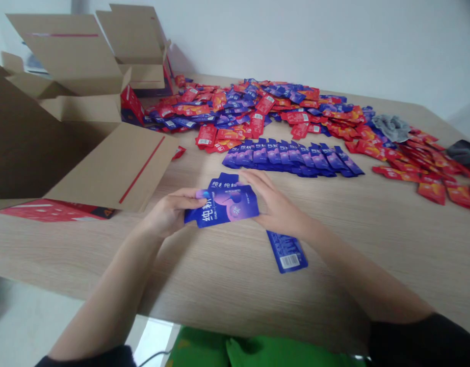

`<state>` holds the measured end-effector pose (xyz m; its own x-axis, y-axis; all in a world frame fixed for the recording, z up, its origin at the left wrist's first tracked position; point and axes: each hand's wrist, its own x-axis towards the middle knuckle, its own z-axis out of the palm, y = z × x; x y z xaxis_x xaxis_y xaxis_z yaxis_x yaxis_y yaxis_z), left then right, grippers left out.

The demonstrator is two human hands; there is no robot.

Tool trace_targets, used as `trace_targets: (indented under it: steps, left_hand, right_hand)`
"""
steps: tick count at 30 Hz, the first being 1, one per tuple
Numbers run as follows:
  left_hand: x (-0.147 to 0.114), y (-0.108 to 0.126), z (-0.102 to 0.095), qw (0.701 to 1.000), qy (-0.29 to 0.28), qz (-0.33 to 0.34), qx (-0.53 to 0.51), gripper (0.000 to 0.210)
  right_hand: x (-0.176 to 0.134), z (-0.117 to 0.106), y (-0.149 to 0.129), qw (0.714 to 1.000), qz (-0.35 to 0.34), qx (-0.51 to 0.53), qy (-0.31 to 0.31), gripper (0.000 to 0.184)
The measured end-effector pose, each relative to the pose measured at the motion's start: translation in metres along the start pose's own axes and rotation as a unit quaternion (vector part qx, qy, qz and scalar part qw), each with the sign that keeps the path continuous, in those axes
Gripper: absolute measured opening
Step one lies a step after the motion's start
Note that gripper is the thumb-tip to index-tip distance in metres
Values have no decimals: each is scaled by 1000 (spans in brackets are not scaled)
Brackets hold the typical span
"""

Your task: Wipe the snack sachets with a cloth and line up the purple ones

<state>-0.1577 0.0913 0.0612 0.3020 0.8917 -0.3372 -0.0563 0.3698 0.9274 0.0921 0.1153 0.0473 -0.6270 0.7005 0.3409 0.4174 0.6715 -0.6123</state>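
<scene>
A few purple pouches (235, 208) are held together above the table, the front one with white lettering and round pink-violet shapes. My left hand (170, 210) is closed on their left end, thumb on top of the front pouch. At the right end, my right hand (279, 204) cups the pouches, its long fingers along the far edge and its thumb hidden. Partly under the right wrist, another purple pouch (287, 252) lies on the table with its barcode side up. Beyond my hands lies a row of overlapping purple pouches (292, 157), printed sides up.
A large heap of red and purple pouches (235, 109) spreads across the table's back. More red pouches (429, 168) lie at the right, near a grey crumpled cloth (391, 127) and a dark object (464, 153). Open cardboard boxes (116, 158) stand at the left, flaps reaching over the table (204, 275).
</scene>
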Motion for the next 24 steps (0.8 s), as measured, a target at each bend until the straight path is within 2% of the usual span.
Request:
trace_targets:
  steps: [2, 4, 8, 10, 11, 13, 16, 19, 24]
  left_hand:
    - [7, 0, 14, 999, -46, -10, 27, 28]
    - [13, 2, 25, 991, -53, 20, 118, 35]
    - [18, -2, 27, 941, 51, 135, 306, 45]
    - [21, -12, 20, 888, 96, 182, 411, 44]
    - [22, -20, 16, 849, 105, 200, 478, 45]
    - [26, -38, 10, 770, 86, 211, 595, 48]
    - [31, -62, 9, 715, 32, 193, 671, 52]
    - [33, -72, 12, 692, 32, 191, 695, 53]
    - [32, -70, 14, 695, 32, 184, 694, 52]
  right_hand:
    - [-11, -9, -1, 999, -44, 16, 4, 62]
    - [-20, -14, -1, 998, -60, 23, 24, 54]
    - [-31, -21, 2, 997, -23, -38, 65, 56]
    - [-31, -25, 3, 993, 5, -89, 75, 56]
    - [-30, -25, 4, 990, 14, -114, 81, 53]
    - [-27, -22, 5, 983, 20, -154, 94, 45]
    - [-19, -8, 8, 980, 9, -172, 96, 43]
    - [-13, 13, 17, 983, 5, -174, 66, 43]
    - [-17, 42, 36, 980, 7, -201, -9, 43]
